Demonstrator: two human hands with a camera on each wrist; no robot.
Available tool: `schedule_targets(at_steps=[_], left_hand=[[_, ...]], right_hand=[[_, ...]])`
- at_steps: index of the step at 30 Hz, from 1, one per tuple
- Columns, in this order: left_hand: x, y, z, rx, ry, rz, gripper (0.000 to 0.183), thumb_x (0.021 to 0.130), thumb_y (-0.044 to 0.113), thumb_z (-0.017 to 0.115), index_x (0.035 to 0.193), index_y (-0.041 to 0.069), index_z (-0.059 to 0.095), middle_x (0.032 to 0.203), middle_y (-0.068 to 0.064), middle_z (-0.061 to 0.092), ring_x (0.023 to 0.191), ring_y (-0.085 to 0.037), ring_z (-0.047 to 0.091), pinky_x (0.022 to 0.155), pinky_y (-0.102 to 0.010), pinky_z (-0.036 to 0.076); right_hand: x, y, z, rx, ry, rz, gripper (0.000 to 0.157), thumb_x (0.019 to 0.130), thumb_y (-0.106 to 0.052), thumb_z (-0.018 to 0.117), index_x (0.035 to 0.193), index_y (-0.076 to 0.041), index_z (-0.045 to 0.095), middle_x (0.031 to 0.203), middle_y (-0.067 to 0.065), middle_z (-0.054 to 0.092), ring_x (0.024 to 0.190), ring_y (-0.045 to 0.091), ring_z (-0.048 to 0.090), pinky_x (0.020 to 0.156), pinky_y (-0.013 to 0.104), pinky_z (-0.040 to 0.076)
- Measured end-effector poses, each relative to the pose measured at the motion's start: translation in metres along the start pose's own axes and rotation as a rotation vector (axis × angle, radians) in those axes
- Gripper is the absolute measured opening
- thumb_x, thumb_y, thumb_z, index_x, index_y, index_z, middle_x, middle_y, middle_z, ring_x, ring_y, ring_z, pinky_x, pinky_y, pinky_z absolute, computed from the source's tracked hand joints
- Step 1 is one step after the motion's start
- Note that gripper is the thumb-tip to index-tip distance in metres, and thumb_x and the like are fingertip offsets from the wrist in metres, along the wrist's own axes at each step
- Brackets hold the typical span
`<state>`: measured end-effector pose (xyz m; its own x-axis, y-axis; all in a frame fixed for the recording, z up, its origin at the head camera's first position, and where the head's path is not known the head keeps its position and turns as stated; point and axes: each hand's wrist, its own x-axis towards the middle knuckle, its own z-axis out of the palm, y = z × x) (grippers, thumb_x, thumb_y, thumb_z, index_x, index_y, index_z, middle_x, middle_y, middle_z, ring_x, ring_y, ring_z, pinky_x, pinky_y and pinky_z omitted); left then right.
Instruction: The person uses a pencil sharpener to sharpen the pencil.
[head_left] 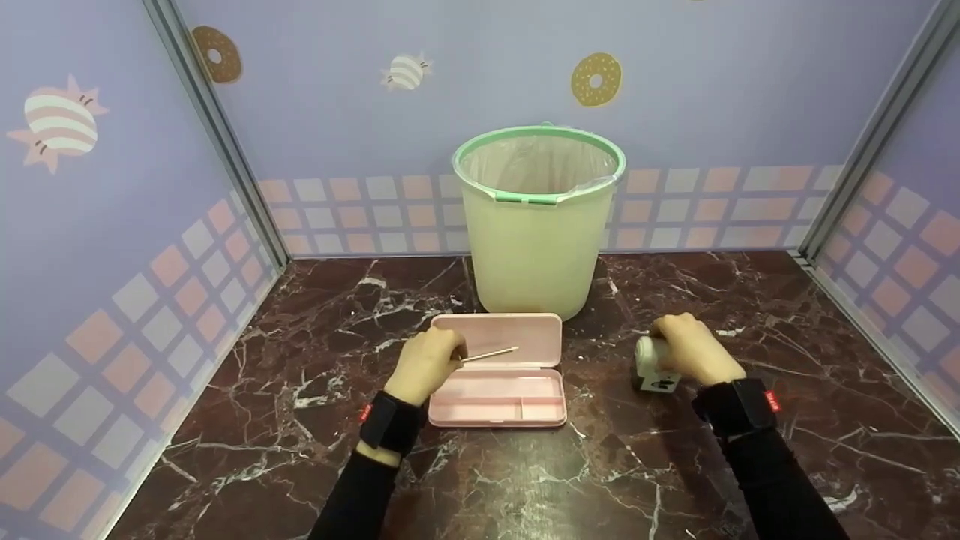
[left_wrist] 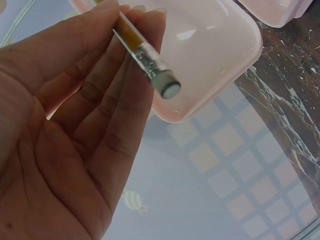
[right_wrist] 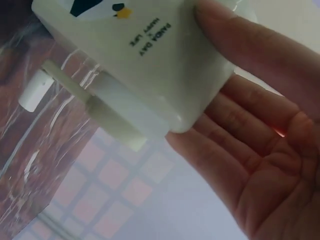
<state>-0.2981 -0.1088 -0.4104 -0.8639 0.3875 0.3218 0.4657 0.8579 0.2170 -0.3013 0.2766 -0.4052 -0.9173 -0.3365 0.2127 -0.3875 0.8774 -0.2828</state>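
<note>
My left hand (head_left: 426, 360) pinches a pencil (head_left: 491, 354) between thumb and fingertips over the pencil case. In the left wrist view the pencil's yellow body (left_wrist: 131, 37), metal band and worn eraser end (left_wrist: 169, 86) point toward the camera. An open pink pencil case (head_left: 476, 412) lies on the table below, its lid (head_left: 525, 334) folded back. To the right, my right hand (head_left: 690, 349) grips a white pencil sharpener (head_left: 654, 367) from above, thumb on one side and fingers on the other. Its panda print and crank handle (right_wrist: 75, 92) show in the right wrist view.
Behind the pencil case stands a tall pale green bin (head_left: 536, 255) with a plastic liner and green rim. A dark marbled table (head_left: 315, 465) runs back to patterned lilac walls (head_left: 337, 127) on the left, back and right.
</note>
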Motion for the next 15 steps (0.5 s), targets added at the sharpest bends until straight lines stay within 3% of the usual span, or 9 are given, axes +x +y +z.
schedule_targets(at_steps=[5,10,15], left_hand=[[0.000,0.000,0.000,0.013,0.010,0.017,0.008,0.073,0.005,0.081,0.076,0.009,0.074,0.072,-0.005,0.071,0.068,-0.029,0.069,0.062,-0.045,0.055],[0.000,0.001,0.000,0.008,0.009,0.013,0.009,0.073,0.004,0.080,0.076,0.008,0.074,0.071,-0.005,0.071,0.067,-0.030,0.068,0.062,-0.046,0.055],[0.000,0.002,0.001,0.015,-0.003,0.012,0.009,0.073,0.003,0.080,0.076,0.009,0.073,0.071,-0.005,0.070,0.068,-0.029,0.068,0.062,-0.046,0.055]], right_hand=[[-0.001,-0.017,0.005,0.021,0.013,-0.022,0.025,0.064,0.011,0.072,0.087,0.002,0.071,0.082,0.017,0.071,0.071,0.032,0.065,0.066,0.047,0.052],[0.001,-0.033,0.013,-0.006,0.066,-0.081,0.022,0.058,0.011,0.068,0.075,-0.002,0.068,0.074,0.013,0.070,0.066,0.028,0.062,0.062,0.045,0.051],[0.001,-0.049,0.019,0.000,0.057,-0.092,0.024,0.055,0.010,0.072,0.075,-0.003,0.065,0.074,0.012,0.068,0.066,0.028,0.062,0.064,0.045,0.052]])
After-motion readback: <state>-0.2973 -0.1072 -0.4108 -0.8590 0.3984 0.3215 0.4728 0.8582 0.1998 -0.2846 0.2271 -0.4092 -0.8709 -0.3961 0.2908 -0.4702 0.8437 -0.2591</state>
